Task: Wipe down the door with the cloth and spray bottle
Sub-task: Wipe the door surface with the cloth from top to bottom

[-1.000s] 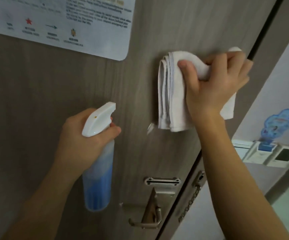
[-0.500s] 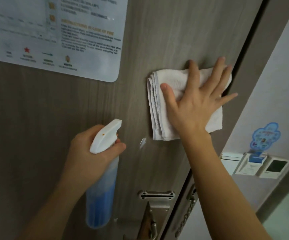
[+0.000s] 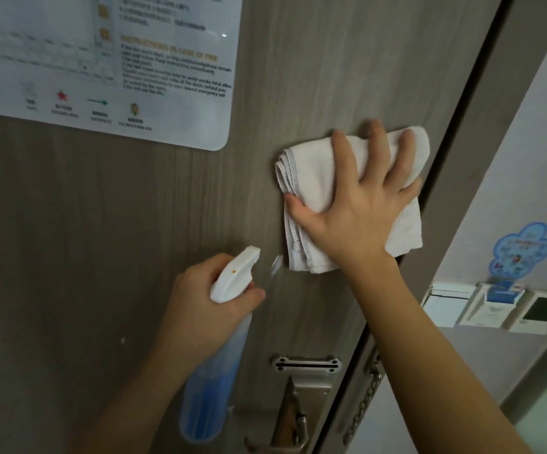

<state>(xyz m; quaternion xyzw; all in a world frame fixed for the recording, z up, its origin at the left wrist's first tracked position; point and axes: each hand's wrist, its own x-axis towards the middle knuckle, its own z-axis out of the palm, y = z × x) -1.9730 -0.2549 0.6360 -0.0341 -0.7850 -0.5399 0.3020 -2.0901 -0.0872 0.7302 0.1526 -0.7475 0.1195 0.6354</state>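
Since half a second ago the right hand [image 3: 360, 204] has stayed flat on the cloth [image 3: 311, 191], its fingers now spread wider, and cloth and hand sit a little closer to the door's right edge; a second ago those fingers were bunched around the cloth's top. The left hand [image 3: 200, 309] and its bottle have hardly shifted against the door.

The right hand's grip is apart: straight, splayed fingers and the palm press the folded white cloth against the door [image 3: 134, 240], thumb at the cloth's left folded edge. The cloth lies on the door's upper right part, just beside the dark gap at the frame.

The left hand's grip is clamped on the spray bottle [image 3: 215, 365], fingers curled round its neck below the white trigger head, nozzle pointing up and right toward the cloth's lower corner. The bottle holds blue liquid in its lower half.

Above left, a laminated notice [image 3: 108, 60] is fixed to the door. Below the cloth are a slotted metal plate [image 3: 306, 363] and a lever handle [image 3: 285, 427], with a security chain [image 3: 365, 404] at the door's edge. On the wall to the right sit a blue sticker [image 3: 521, 250] and wall switch panels [image 3: 494, 306].
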